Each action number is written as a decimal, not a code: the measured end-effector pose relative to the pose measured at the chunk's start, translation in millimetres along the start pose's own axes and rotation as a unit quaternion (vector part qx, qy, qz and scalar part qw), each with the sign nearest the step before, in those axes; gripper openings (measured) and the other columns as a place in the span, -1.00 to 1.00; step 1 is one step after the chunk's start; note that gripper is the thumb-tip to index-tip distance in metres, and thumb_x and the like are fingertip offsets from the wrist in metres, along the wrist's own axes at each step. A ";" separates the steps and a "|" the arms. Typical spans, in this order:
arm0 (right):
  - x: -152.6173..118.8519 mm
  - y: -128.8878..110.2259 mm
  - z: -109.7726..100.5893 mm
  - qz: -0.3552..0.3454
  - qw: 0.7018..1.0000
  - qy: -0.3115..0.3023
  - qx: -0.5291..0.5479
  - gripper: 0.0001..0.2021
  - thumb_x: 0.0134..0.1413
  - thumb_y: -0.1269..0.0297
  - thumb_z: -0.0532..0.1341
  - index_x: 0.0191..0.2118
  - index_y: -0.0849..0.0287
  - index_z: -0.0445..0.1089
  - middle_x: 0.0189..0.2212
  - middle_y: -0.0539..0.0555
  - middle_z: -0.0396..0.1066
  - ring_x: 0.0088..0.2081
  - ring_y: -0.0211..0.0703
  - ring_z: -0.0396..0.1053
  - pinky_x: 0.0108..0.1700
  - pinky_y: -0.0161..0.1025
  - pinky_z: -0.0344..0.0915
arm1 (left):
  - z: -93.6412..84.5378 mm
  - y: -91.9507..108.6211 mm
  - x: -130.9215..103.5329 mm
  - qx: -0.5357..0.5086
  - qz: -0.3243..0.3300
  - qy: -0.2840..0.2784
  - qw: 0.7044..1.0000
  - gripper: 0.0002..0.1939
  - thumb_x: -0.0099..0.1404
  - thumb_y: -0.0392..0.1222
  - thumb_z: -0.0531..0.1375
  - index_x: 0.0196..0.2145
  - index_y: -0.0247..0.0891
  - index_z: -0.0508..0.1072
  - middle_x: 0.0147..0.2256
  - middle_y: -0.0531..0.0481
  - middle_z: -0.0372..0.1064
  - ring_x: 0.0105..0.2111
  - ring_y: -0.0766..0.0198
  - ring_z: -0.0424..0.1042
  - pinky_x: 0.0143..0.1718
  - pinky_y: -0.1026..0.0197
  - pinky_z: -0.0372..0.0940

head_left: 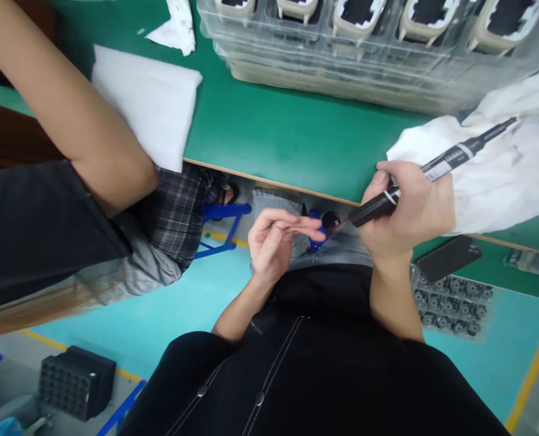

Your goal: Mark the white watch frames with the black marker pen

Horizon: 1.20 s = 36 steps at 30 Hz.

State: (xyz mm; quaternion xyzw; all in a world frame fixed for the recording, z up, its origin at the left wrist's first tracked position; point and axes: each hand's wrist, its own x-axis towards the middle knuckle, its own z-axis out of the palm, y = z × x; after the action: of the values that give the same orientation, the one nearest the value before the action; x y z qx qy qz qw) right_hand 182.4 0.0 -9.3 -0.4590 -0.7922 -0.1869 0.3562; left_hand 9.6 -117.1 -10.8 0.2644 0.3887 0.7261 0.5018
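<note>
My right hand (410,206) is wrapped round a black marker pen (455,156) with a pale label and white rings. The pen slants, its narrow end up to the right over crumpled white cloth (487,175) and its thick end down to the left. In front of my body, my left hand (276,242) has its fingers stretched out together towards that thick end, with the thumb bent in beside them. I see nothing held in it. A blurred dark streak lies between its fingertips and the pen, too unclear to name.
On the green table (278,127) stand stacked clear trays (297,72) with beige-rimmed parts. A folded white cloth (146,103) lies left, beside another person's arm (92,127). A dark phone (449,257) and a tray of small black parts (453,306) are at lower right.
</note>
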 end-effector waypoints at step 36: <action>11.1 -7.3 -9.2 -0.019 0.997 0.070 -0.007 -0.72 0.16 0.45 0.31 -0.01 0.10 0.46 -0.38 0.02 0.57 -0.38 -0.12 0.31 -0.31 -0.14 0.06 | -8.8 105.5 98.3 0.456 0.348 -0.145 0.806 -0.81 0.35 -0.33 0.38 -0.11 -0.14 0.72 -0.40 0.03 0.66 -0.52 0.29 0.54 -0.47 0.24 0.41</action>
State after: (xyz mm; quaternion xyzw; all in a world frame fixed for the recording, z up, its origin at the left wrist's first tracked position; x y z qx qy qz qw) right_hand 176.2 -2.8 5.4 -0.4321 -0.7723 -0.2311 0.4043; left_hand -87.5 -48.4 71.2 0.6826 0.4801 0.5439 0.0878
